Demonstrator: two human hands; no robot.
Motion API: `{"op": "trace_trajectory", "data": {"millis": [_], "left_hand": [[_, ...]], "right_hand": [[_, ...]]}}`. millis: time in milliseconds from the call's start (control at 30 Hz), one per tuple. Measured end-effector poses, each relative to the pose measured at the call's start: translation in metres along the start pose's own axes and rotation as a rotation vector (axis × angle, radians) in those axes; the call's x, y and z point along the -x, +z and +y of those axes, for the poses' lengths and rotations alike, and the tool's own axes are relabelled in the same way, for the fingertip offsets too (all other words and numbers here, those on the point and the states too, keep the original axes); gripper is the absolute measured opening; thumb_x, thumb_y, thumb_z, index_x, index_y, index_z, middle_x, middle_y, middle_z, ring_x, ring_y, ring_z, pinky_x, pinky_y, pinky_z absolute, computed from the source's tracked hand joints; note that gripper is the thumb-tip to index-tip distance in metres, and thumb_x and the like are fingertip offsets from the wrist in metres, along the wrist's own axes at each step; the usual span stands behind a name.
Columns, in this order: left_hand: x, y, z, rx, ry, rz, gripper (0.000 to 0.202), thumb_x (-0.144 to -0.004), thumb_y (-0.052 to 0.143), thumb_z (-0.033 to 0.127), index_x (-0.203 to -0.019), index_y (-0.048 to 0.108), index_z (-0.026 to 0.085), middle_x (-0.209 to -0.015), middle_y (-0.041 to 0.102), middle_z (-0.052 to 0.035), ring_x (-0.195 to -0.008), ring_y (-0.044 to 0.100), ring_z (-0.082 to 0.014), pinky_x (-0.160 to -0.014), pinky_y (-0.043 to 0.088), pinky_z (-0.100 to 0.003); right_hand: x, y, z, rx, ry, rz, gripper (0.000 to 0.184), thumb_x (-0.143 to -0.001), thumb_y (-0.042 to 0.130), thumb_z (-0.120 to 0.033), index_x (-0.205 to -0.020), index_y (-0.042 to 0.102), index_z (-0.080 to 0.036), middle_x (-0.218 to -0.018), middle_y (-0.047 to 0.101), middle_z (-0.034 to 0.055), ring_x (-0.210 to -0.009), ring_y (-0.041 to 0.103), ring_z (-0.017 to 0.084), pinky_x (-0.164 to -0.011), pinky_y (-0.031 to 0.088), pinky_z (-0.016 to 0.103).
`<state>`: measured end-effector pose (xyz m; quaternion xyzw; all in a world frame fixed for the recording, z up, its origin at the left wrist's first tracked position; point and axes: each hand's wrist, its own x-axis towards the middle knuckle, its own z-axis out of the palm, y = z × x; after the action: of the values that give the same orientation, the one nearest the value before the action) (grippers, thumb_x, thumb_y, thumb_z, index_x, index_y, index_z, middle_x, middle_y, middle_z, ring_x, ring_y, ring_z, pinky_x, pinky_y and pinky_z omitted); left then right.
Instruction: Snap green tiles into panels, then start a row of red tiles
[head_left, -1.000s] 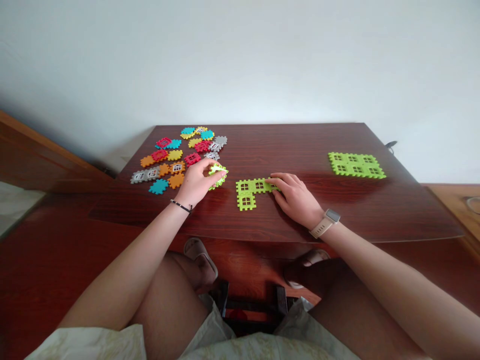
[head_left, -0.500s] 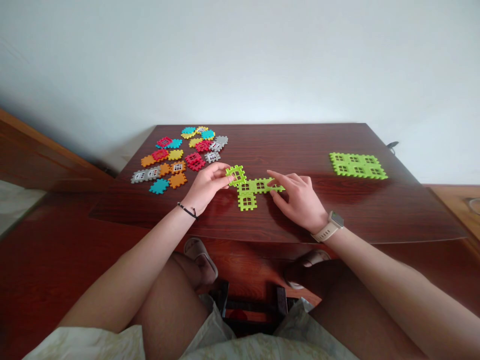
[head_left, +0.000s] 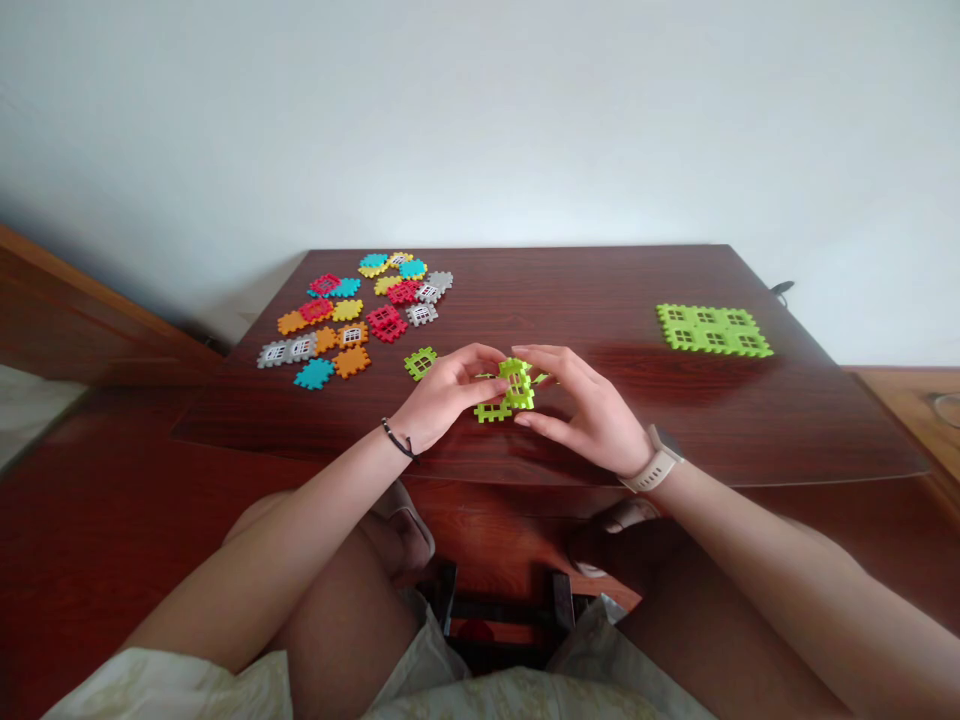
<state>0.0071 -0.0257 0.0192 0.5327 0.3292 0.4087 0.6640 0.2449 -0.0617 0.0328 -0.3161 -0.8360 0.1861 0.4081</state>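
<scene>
My left hand [head_left: 454, 393] pinches a lime-green toothed window tile [head_left: 517, 385] between thumb and fingers, tilted up above the table. Around its right side, my right hand [head_left: 589, 408] curves with thumb and fingers apart; I cannot tell whether its fingertips touch the tile. Beneath the hands lies a joined group of green window tiles, mostly covered, with one lower tile [head_left: 493, 412] showing. A separate green window tile [head_left: 420, 363] rests just left of my left hand.
A dark wood-grain table [head_left: 600, 290] stands against the wall. At its left lie scattered red, blue, yellow, grey and orange tiles [head_left: 351, 361]. On the right is a flat joined sheet of green window tiles [head_left: 714, 330].
My left hand has moved right and slightly down, and a green tile now stands tilted between my hands. The separate green tile at left has come into view. My right hand remains close by.
</scene>
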Motion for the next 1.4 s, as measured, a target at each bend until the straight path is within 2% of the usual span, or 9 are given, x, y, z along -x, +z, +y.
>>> {"op": "trace_trajectory", "data": {"millis": [133, 233, 367, 533, 700, 967, 1200, 1400], "left_hand": [[0.0, 0.003, -0.002, 0.01, -0.015, -0.064, 0.04, -0.084, 0.095, 0.037, -0.114, 0.074, 0.022, -0.11, 0.08, -0.0048, -0.095, 0.077, -0.0194, -0.086, 0.062, -0.032], [-0.001, 0.003, -0.001, -0.039, 0.006, -0.105, 0.041, -0.084, 0.095, 0.041, -0.113, 0.075, 0.02, -0.108, 0.081, -0.0067, -0.096, 0.077, -0.0212, -0.088, 0.061, -0.034], [-0.001, 0.0, 0.001, -0.119, 0.042, -0.056, 0.045, -0.082, 0.096, 0.045, -0.112, 0.075, 0.019, -0.105, 0.08, -0.0062, -0.096, 0.075, -0.0206, -0.086, 0.059, -0.032], [0.001, -0.003, 0.005, -0.135, 0.004, -0.014, 0.035, -0.097, 0.078, 0.054, -0.099, 0.071, 0.02, -0.089, 0.072, -0.0026, -0.081, 0.07, -0.0165, -0.073, 0.054, -0.027], [0.004, -0.001, 0.01, -0.219, 0.012, -0.049, 0.034, -0.094, 0.082, 0.052, -0.095, 0.071, 0.019, -0.079, 0.067, -0.0008, -0.07, 0.059, -0.0139, -0.067, 0.049, -0.028], [0.004, -0.002, 0.016, -0.332, 0.052, -0.059, 0.035, -0.091, 0.081, 0.053, -0.09, 0.071, 0.019, -0.077, 0.062, 0.0002, -0.067, 0.054, -0.0135, -0.064, 0.048, -0.028], [0.003, -0.005, 0.017, -0.413, 0.072, -0.056, 0.031, -0.094, 0.077, 0.049, -0.088, 0.071, 0.019, -0.075, 0.062, 0.0006, -0.066, 0.055, -0.0135, -0.064, 0.046, -0.027], [0.002, -0.007, 0.017, -0.413, 0.063, -0.04, 0.032, -0.093, 0.077, 0.05, -0.088, 0.07, 0.019, -0.075, 0.062, 0.0002, -0.066, 0.055, -0.0142, -0.064, 0.046, -0.028]], "right_hand": [[-0.001, 0.0, -0.002, 0.006, -0.041, 0.008, 0.06, -0.102, 0.078, -0.041, -0.157, 0.053, -0.032, -0.151, 0.067, 0.0131, -0.14, 0.064, 0.033, -0.116, 0.056, 0.054], [-0.002, 0.0, -0.004, 0.04, -0.072, 0.013, 0.06, -0.1, 0.08, -0.042, -0.154, 0.056, -0.031, -0.142, 0.071, 0.013, -0.13, 0.069, 0.033, -0.112, 0.058, 0.054], [-0.001, 0.001, -0.004, 0.076, -0.062, 0.045, 0.06, -0.099, 0.081, -0.046, -0.152, 0.061, -0.029, -0.13, 0.073, 0.0123, -0.119, 0.071, 0.032, -0.106, 0.062, 0.051], [0.003, 0.001, 0.001, 0.155, 0.018, 0.031, 0.057, -0.105, 0.072, -0.044, -0.159, 0.059, -0.033, -0.134, 0.067, 0.0127, -0.124, 0.07, 0.032, -0.108, 0.062, 0.049], [0.004, 0.001, 0.003, 0.175, 0.038, 0.014, 0.058, -0.106, 0.07, -0.042, -0.162, 0.057, -0.033, -0.136, 0.067, 0.0127, -0.124, 0.07, 0.033, -0.108, 0.062, 0.05], [0.003, 0.0, 0.002, 0.155, 0.018, 0.023, 0.054, -0.105, 0.073, -0.042, -0.156, 0.059, -0.032, -0.137, 0.073, 0.0119, -0.127, 0.07, 0.033, -0.11, 0.06, 0.051], [0.002, -0.002, 0.004, 0.134, -0.017, 0.018, 0.035, -0.104, 0.075, -0.039, -0.136, 0.066, -0.03, -0.141, 0.074, 0.0107, -0.128, 0.071, 0.031, -0.111, 0.059, 0.052], [0.002, -0.003, 0.007, 0.153, -0.032, -0.004, 0.034, -0.106, 0.072, -0.036, -0.139, 0.065, -0.03, -0.147, 0.073, 0.0104, -0.128, 0.072, 0.03, -0.11, 0.06, 0.053]]}}
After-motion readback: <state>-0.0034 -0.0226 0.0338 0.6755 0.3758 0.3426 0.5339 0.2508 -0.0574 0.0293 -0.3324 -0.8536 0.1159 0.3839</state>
